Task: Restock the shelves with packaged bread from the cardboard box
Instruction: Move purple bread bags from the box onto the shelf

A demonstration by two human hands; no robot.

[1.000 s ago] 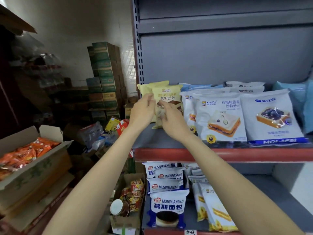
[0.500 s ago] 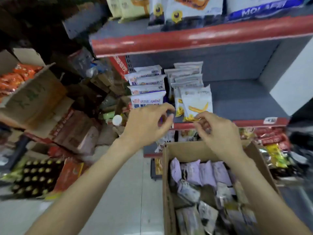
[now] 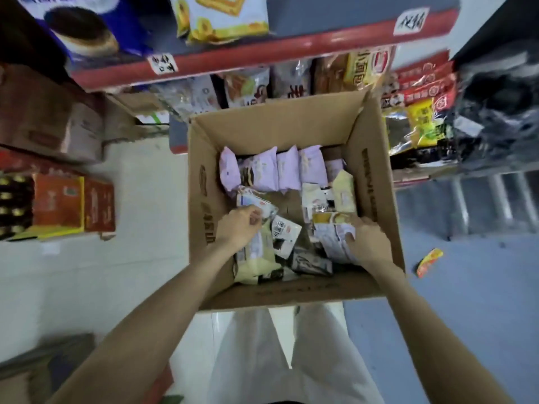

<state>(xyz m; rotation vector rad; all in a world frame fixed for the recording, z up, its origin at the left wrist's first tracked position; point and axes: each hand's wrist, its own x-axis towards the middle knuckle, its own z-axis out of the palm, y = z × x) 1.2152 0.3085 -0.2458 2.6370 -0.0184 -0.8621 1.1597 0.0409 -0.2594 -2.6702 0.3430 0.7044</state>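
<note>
Both hands are down in the cardboard box (image 3: 376,176) to get more bread. Left hand (image 3: 240,225) pinches a white pack (image 3: 252,201) at 9 o'clock. Right hand (image 3: 366,243) grips a pale pack (image 3: 332,228) at 3 o'clock. Purple packs (image 3: 274,170) stand at 12 o'clock, under the red shelf (image 3: 262,51)

Both hands inside open cardboard box (image 3: 373,176) on floor below red-edged shelf (image 3: 262,53). Left hand (image 3: 237,225) pinches a pale packet (image 3: 256,205) at box's left side. Right hand (image 3: 369,243) grips a white bread packet (image 3: 331,231) near right wall. Row of lilac packets (image 3: 274,170) stands upright along far side; loose packets piled in front. Small red-yellow wrapper (image 3: 429,262) on floor right of box.
</note>
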